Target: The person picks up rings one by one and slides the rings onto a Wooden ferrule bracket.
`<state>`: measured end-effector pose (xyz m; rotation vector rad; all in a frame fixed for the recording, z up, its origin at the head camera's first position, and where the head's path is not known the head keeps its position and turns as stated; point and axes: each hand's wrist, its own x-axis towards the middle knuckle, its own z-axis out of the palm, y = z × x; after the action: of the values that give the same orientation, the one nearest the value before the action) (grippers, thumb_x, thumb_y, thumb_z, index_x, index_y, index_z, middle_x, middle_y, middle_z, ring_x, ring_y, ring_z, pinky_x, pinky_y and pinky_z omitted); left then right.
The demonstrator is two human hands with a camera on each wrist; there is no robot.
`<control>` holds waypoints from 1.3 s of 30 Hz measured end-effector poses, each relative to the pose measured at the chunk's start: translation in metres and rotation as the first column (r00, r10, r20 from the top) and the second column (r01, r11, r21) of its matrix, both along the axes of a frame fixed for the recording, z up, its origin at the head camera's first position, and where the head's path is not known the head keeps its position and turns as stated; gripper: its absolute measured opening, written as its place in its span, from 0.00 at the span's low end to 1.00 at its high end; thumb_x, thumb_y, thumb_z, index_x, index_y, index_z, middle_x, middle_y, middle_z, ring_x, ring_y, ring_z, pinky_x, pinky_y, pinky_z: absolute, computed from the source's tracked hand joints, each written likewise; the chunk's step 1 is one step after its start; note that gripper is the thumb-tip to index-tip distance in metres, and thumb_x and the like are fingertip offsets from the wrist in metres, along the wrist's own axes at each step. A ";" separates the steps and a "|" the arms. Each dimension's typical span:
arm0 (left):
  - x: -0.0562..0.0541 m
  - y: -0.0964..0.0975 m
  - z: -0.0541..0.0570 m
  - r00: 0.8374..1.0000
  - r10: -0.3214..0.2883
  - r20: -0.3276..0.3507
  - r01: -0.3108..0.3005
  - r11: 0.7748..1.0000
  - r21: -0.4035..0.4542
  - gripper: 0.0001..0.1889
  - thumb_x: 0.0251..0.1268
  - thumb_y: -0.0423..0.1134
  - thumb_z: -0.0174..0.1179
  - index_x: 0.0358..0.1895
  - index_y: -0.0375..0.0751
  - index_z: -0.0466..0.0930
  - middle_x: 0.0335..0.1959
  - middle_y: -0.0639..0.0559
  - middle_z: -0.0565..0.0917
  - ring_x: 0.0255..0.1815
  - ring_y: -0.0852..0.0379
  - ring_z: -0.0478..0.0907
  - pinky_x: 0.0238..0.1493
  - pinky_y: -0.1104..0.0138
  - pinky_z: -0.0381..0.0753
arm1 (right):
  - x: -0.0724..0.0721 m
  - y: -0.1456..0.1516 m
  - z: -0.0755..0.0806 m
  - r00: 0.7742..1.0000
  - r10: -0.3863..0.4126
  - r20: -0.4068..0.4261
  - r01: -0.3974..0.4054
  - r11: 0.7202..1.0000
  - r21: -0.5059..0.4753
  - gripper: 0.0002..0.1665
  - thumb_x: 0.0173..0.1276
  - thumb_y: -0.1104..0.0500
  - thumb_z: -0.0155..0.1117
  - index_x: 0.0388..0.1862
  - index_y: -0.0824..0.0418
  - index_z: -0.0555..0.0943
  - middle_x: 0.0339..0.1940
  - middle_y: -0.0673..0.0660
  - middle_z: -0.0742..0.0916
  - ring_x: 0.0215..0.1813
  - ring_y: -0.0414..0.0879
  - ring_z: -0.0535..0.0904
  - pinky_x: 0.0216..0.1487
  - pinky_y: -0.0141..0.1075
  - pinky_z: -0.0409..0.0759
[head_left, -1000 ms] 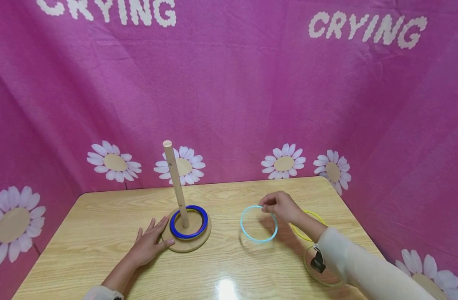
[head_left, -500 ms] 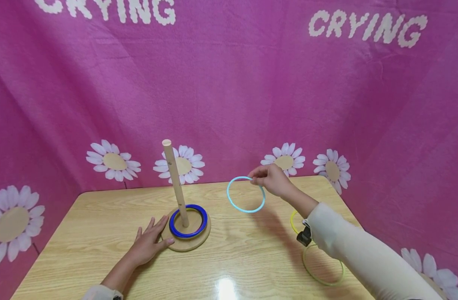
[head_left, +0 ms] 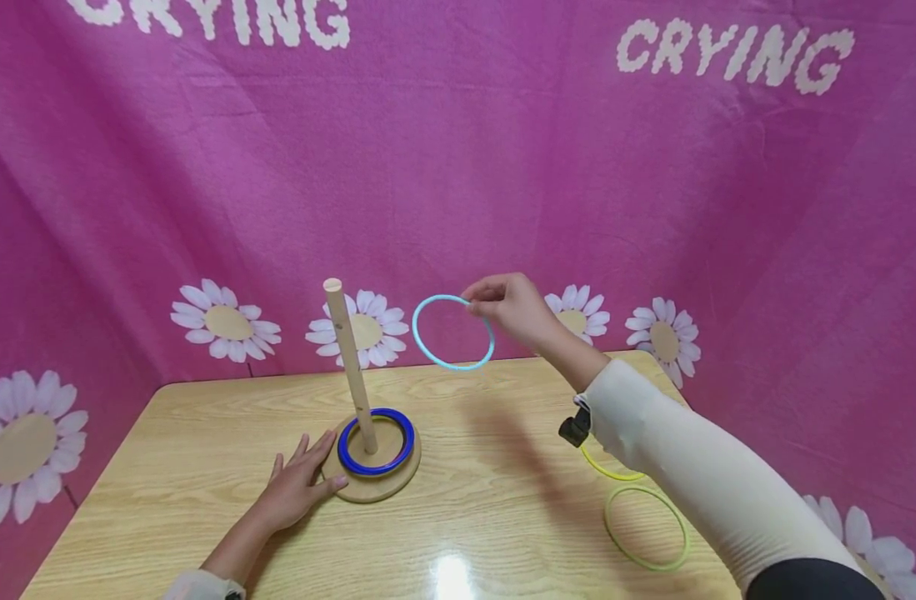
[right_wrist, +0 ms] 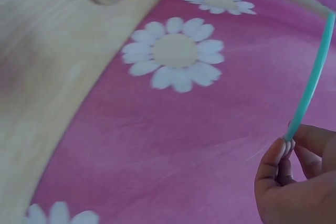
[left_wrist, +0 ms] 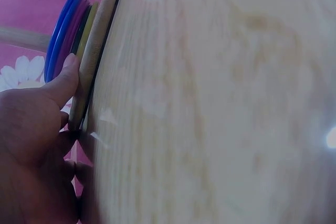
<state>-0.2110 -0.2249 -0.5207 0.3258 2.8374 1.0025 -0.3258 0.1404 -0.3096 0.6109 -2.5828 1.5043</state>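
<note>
My right hand (head_left: 513, 308) pinches a thin light blue ring (head_left: 461, 367) by its far right edge, in the air right of the wooden peg (head_left: 350, 358). The right wrist view shows thumb and fingertips on the ring (right_wrist: 312, 77). Several stacked rings, a blue ring (head_left: 375, 471) on top, circle the peg's foot on a round wooden base (head_left: 371, 493). Spread over the base's left side, my left hand (head_left: 300, 487) has its thumb on the base and straight fingers along its edge. Purple, dark and yellow edges show under the blue rings (left_wrist: 62, 30) in the left wrist view.
A yellow ring (head_left: 611, 476), partly hidden by the right sleeve (head_left: 675, 467), and a yellow-green ring (head_left: 656, 568) lie on the right of the wooden table (head_left: 473, 500). A pink flowered cloth (head_left: 458, 167) hangs behind and at both sides.
The right hand has lifted the light blue ring from low over the table, up and left toward the peg's top. The left hand and the base stay put.
</note>
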 end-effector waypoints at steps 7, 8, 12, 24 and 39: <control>0.000 0.000 0.000 1.000 -0.001 -0.004 0.001 1.000 0.002 0.47 0.71 0.59 0.63 0.83 0.39 0.52 0.83 0.39 0.56 0.83 0.29 0.37 0.73 0.28 0.25 | 0.003 -0.027 0.030 1.000 0.004 -0.003 -0.004 0.999 -0.046 0.10 0.68 0.66 0.71 0.47 0.65 0.89 0.40 0.61 0.91 0.44 0.48 0.86 0.41 0.34 0.78; 0.000 0.000 -0.001 1.000 -0.001 -0.004 0.001 1.000 0.002 0.47 0.71 0.59 0.63 0.83 0.39 0.52 0.83 0.39 0.56 0.83 0.29 0.37 0.73 0.27 0.25 | 0.004 -0.031 0.033 1.000 0.006 -0.006 -0.006 0.999 -0.054 0.10 0.68 0.66 0.71 0.48 0.65 0.89 0.40 0.61 0.91 0.44 0.48 0.86 0.41 0.33 0.78; 0.000 0.000 -0.001 1.000 -0.002 -0.011 0.002 1.000 0.000 0.47 0.71 0.58 0.63 0.83 0.39 0.52 0.83 0.39 0.56 0.83 0.29 0.38 0.73 0.27 0.25 | 0.007 -0.049 0.045 1.000 0.009 -0.027 -0.011 0.995 -0.094 0.11 0.67 0.67 0.71 0.48 0.66 0.89 0.40 0.61 0.91 0.44 0.48 0.87 0.41 0.32 0.79; 0.001 0.000 -0.001 1.000 -0.001 -0.012 0.001 1.000 0.000 0.47 0.71 0.58 0.63 0.83 0.39 0.52 0.83 0.39 0.56 0.83 0.29 0.38 0.73 0.27 0.25 | 0.015 -0.098 0.058 0.999 0.006 -0.034 -0.010 0.992 -0.123 0.08 0.67 0.69 0.71 0.45 0.65 0.90 0.39 0.60 0.91 0.44 0.47 0.88 0.44 0.34 0.83; 0.002 0.001 -0.002 0.998 0.004 -0.057 -0.003 1.000 0.012 0.46 0.70 0.55 0.65 0.82 0.36 0.54 0.82 0.38 0.58 0.82 0.27 0.41 0.72 0.26 0.27 | 0.010 -0.119 -0.008 0.998 -0.054 0.014 0.053 0.998 0.017 0.08 0.65 0.67 0.71 0.42 0.64 0.91 0.40 0.59 0.93 0.42 0.45 0.88 0.35 0.26 0.78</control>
<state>-0.2089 -0.2237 -0.5224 0.3562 2.8844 1.0268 -0.3160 0.0210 -0.3175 0.5301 -2.6026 1.4781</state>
